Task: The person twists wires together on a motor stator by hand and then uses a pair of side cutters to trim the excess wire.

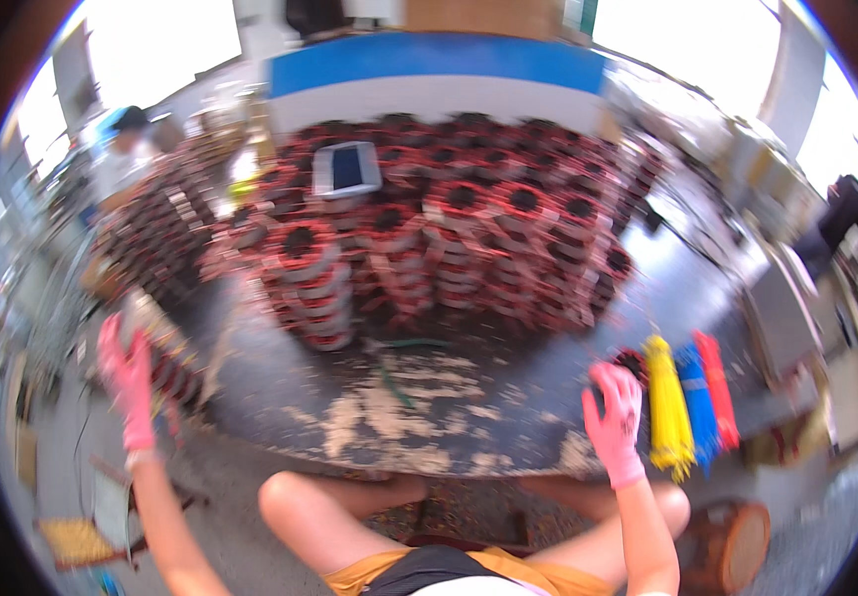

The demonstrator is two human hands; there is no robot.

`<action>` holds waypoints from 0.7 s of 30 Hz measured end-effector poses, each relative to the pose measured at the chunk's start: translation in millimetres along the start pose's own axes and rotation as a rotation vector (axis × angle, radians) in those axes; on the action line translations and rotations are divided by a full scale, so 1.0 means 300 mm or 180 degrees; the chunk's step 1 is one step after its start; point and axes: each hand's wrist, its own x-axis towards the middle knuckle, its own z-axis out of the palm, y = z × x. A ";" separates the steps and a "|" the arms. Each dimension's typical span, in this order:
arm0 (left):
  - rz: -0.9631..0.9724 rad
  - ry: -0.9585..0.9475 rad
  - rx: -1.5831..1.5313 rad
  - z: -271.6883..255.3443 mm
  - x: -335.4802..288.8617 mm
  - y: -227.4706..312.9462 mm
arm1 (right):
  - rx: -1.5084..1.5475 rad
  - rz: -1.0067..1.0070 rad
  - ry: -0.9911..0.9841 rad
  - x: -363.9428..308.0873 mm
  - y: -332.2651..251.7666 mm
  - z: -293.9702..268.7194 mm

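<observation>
My left hand [128, 375], in a pink glove, reaches out at the left beside a low stack of stators [176, 377]. Its fingers are spread, and no held thing shows in it. In a matching glove, my right hand [615, 417] is over the table's right front part, thumb apart from slightly bent fingers, with nothing visible in its grasp. Just behind it sits a dark red stator [630, 362], partly hidden; contact cannot be made out. Close on its right lie a yellow bundle [667, 402], a blue bundle [697, 402] and a red bundle [715, 387] of thin strands.
Many stacked stators with red rims [302, 248] fill the back of the worn dark table [488, 427]. A white-framed tablet [347, 169] rests on them. More stacks [165, 223] stand at the left, near another person [123, 164]. A wooden stool [744, 546] is at lower right.
</observation>
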 end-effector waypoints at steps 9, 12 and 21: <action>0.0536 -0.1442 -0.1868 0.016 -0.284 0.850 | -0.1005 0.0164 -0.0666 -0.023 0.339 -0.045; 0.1223 -0.1655 -0.2117 -0.023 -0.348 1.039 | -0.1112 -0.0221 -0.0837 -0.009 0.350 -0.048; 0.1992 -0.1726 -0.3317 -0.116 -0.591 1.400 | 0.0813 -0.1262 -0.0981 -0.061 -0.265 0.063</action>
